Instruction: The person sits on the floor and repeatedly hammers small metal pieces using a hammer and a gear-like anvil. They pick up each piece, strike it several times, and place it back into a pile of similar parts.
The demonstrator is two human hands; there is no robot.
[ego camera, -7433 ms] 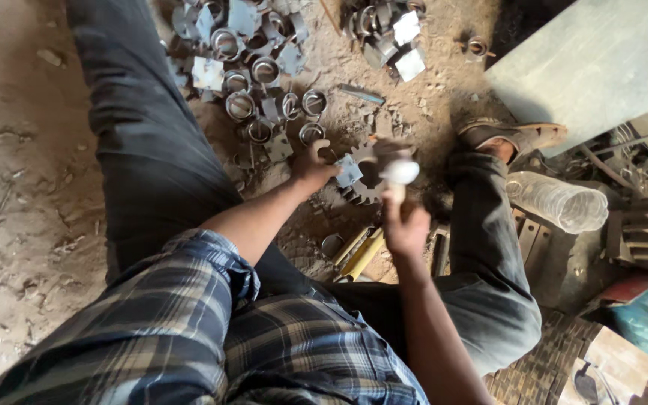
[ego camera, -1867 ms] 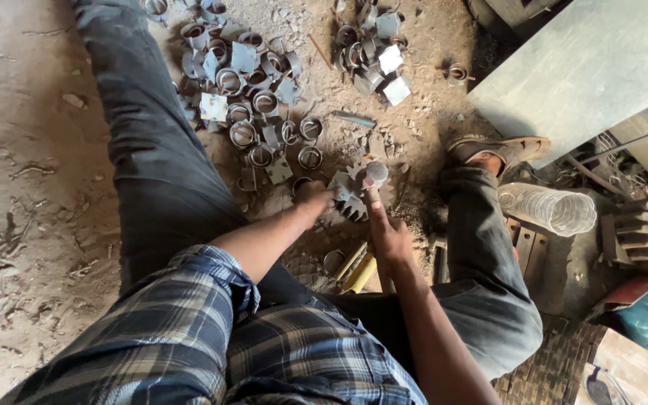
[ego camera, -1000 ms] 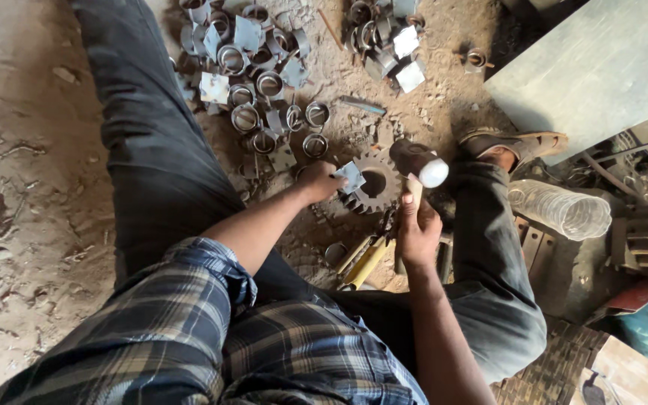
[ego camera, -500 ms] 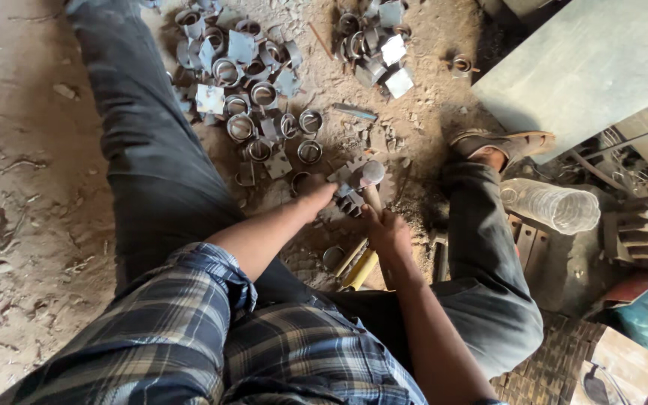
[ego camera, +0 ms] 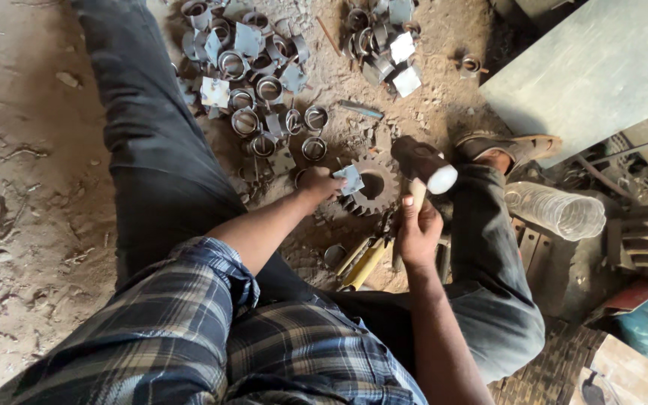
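Hammering step: left hand [ego camera: 318,184] pinches a small metal plate [ego camera: 352,180] on a gear [ego camera: 373,186]; right hand [ego camera: 416,229] grips a raised hammer [ego camera: 425,165], needing a square downward blow.

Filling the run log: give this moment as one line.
left hand: pinning square metal plate on toothed gear | right hand: gripping hammer, head raised above gear | surface: dirt floor

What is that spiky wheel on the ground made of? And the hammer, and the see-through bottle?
The toothed gear looks like dull, rusty metal, probably steel: grey-brown and rough. The hammer in the right hand seems to have a dark metal head with a shiny worn face and a pale handle, likely wood. The bottle looks like thin clear plastic, ribbed and see-through.
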